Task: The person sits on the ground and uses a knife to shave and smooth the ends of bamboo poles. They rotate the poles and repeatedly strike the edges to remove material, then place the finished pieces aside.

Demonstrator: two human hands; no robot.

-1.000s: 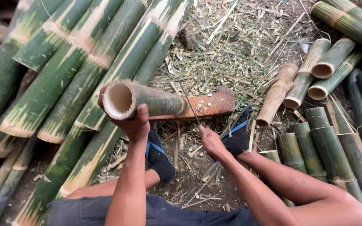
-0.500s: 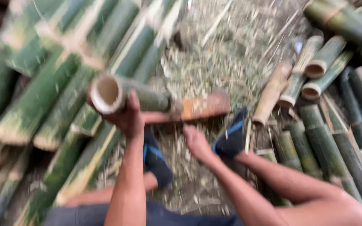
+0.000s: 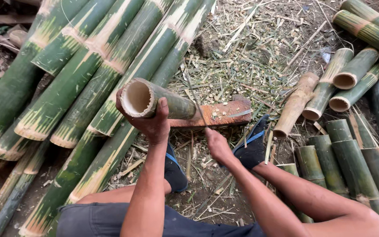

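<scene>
My left hand (image 3: 153, 124) grips the near open end of a short green bamboo tube (image 3: 172, 103). The tube's far end rests on a reddish wooden block (image 3: 227, 114) on the ground. My right hand (image 3: 218, 145) is closed just in front of the block, around what looks like a thin blade (image 3: 194, 102) seen edge-on. The blade rises across the tube's far part. My feet in dark sandals (image 3: 253, 147) sit on either side of my right hand.
Long green bamboo poles (image 3: 80, 83) lie in a stack to the left. Short cut bamboo sections (image 3: 352, 145) are piled at the right and far right. Bamboo chips and splinters (image 3: 251, 52) cover the ground beyond the block.
The view shook and blurred half a second ago and is sharp again. Both hands, the tube and the block sit in nearly the same places as before.
</scene>
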